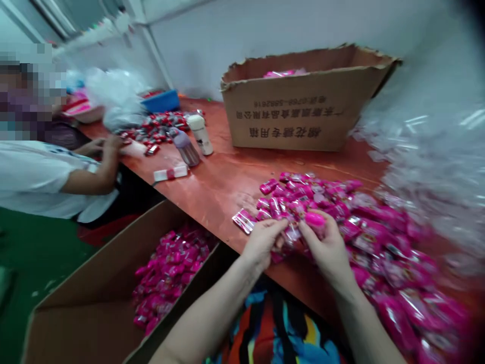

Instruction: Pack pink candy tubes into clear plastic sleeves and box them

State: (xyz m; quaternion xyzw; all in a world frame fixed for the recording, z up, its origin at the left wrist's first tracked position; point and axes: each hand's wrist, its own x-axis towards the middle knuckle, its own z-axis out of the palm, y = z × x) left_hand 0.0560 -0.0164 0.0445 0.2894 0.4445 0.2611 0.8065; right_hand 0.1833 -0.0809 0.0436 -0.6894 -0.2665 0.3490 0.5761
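Note:
My left hand and my right hand meet over the table's near edge, fingertips pinched a short way apart. In the right one is a glossy bright pink oval piece, held between thumb and fingers. Between the hands a small clear plastic packet shows, and the left fingertips pinch its edge; its contents are too blurred to tell. Around and beyond both hands spreads a heap of pink wrapped packets. One flat shiny packet lies apart, left of the heap.
A cardboard box stands at the back. Clear plastic bags pile up at right. Two bottles stand left of the box. Below the table edge, an open carton holds pink packets. A co-worker handles red packets.

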